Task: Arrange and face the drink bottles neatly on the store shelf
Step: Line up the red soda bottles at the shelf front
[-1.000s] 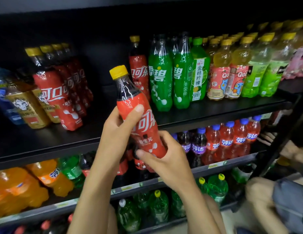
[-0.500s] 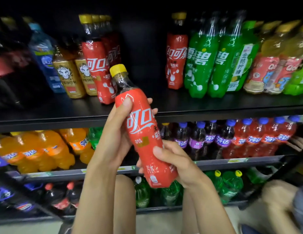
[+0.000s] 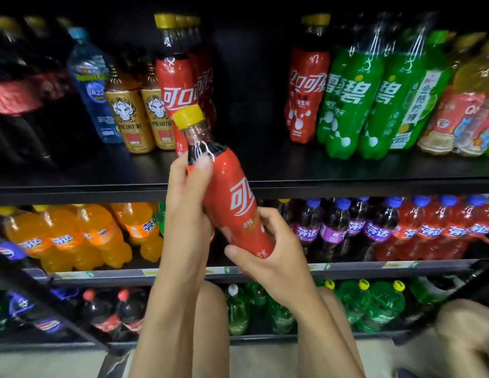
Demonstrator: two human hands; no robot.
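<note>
Both hands grip one red cola bottle just in front of the shelf edge: the left hand wraps its shoulder, the right hand curls round its base. It tilts, yellow cap up and to the left. Farther back on the shelf, a cola row stands left and a lone cola bottle right, touching the green bottles.
</note>
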